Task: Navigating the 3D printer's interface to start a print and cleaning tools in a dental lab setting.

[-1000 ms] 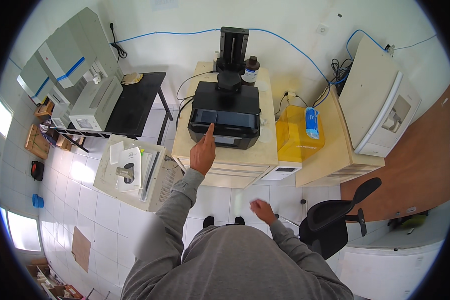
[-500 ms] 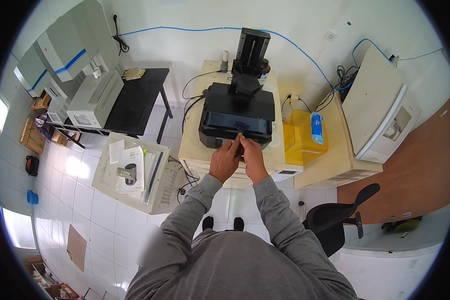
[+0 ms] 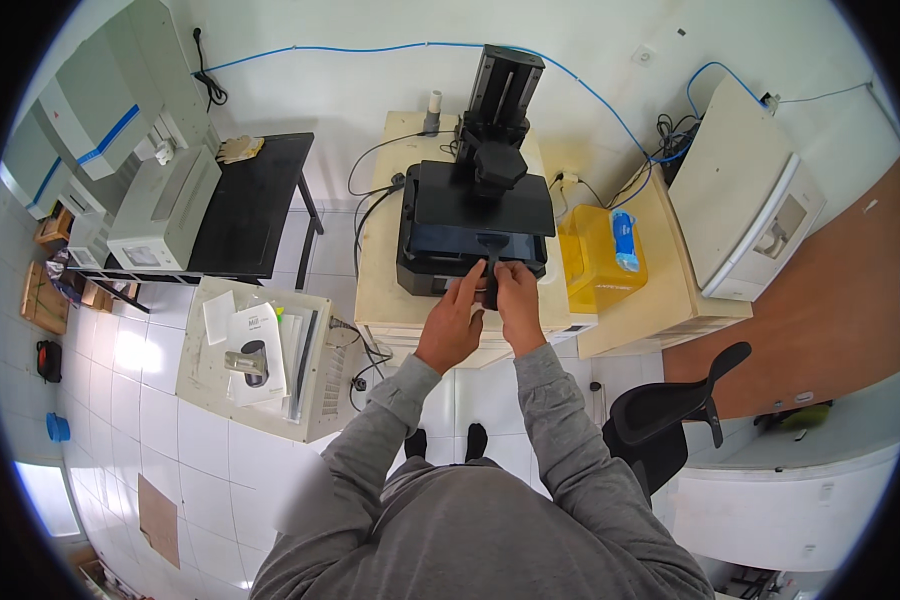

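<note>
Beside the black machine [image 3: 460,212], 1 yellow box [image 3: 588,262] bears a blue packet [image 3: 625,240].

A grey long-sleeved top [image 3: 460,540] with a soft, matte look is worn. Just behind the bare left hand [image 3: 450,332] and bare right hand [image 3: 518,312], its cuffs [image 3: 408,378] gather snugly; farther back the sleeves [image 3: 567,425] run loose and creased. Black footwear [image 3: 477,440], kind unclear, shows below both hands.

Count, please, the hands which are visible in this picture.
2: the left hand, at the left side of the black tool, and the right hand, holding that tool at its right. No other hand shows.
</note>
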Demonstrator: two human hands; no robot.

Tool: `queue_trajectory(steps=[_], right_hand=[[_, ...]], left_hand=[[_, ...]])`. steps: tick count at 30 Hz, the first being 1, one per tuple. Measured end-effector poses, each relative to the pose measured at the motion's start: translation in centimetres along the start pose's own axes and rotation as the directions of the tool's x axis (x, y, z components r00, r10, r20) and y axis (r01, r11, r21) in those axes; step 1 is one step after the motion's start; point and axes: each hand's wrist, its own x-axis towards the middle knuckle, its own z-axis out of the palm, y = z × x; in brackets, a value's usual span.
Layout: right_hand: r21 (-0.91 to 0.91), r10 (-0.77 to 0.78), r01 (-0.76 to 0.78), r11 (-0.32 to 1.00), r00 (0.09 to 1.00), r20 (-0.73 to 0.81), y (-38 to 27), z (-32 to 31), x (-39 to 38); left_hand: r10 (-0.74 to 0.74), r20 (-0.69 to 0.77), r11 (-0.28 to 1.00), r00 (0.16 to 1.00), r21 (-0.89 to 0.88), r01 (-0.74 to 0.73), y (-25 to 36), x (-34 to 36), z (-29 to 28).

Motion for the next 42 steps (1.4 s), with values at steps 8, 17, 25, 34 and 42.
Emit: queue_trajectory(steps=[8, 17, 25, 34, 42], right_hand=[[-0.179, -0.132, 0.109, 0.978, 0.983, -0.126, -0.2, -1.2, -0.3], [-0.468, -0.282, 0.182, 0.865, 0.947, -0.154, 1.0, -1.5, 1.8], [-0.339, 0.09, -0.143, 0.93, 0.982, -0.167, -3.8, -2.3, -1.9], [-0.845, -0.436, 0.325, 0.424, 0.891, 0.124, -5.3, -4.3, -5.4], [-0.939, -0.511, 0.331, 0.091, 0.825, 0.241, -2.8, -0.1, -2.8]], left_hand=[[-0.11, -0.418, 0.887, 0.902, 0.368, 0.279, -11.6, -6.3, -6.1], [-0.122, -0.644, 0.714, 0.756, 0.472, 0.517, -16.4, -3.8, -4.8], [-0.218, -0.675, 0.693, 0.705, 0.402, 0.598, -17.0, -3.8, -4.9], [-0.187, -0.641, 0.729, 0.744, 0.417, 0.543, -16.9, -3.8, -5.0], [-0.154, -0.639, 0.747, 0.754, 0.424, 0.512, -17.1, -3.9, -5.1]])
